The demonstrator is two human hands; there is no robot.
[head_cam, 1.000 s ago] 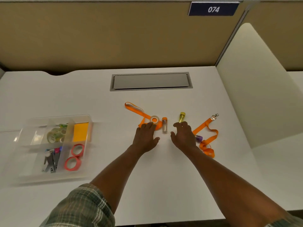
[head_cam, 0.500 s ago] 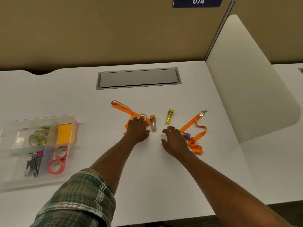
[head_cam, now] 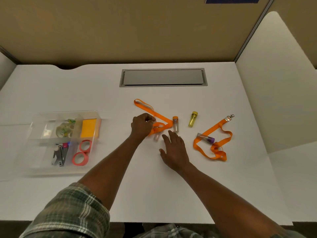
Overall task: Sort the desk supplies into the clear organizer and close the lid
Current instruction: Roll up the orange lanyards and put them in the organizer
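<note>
The clear organizer (head_cam: 96,115) stands at the desk's left, holding clear tape rolls (head_cam: 64,130), orange sticky notes (head_cam: 89,128), red tape rolls (head_cam: 82,152) and a stapler (head_cam: 59,155). At mid-desk my left hand (head_cam: 142,126) is curled over one orange lanyard (head_cam: 159,118), pinching a small pale thing, apparently the small tape roll, mostly hidden. A pink vial (head_cam: 156,137) lies just below that hand. My right hand (head_cam: 175,150) hovers flat with spread fingers, its fingertips near the orange-capped vial (head_cam: 175,125). A yellow vial (head_cam: 193,119) and a purple-capped vial (head_cam: 205,138) lie further right on and near a second orange lanyard (head_cam: 216,148).
A grey cable hatch (head_cam: 163,77) is set into the desk behind the items. A white divider panel (head_cam: 277,83) borders the right side and a tan partition closes the back. The desk's front edge runs under my forearms.
My left hand curled its fingers round the small tape roll that lay on the lanyard. My right hand moved left, off the purple-capped vial and toward the orange-capped one.
</note>
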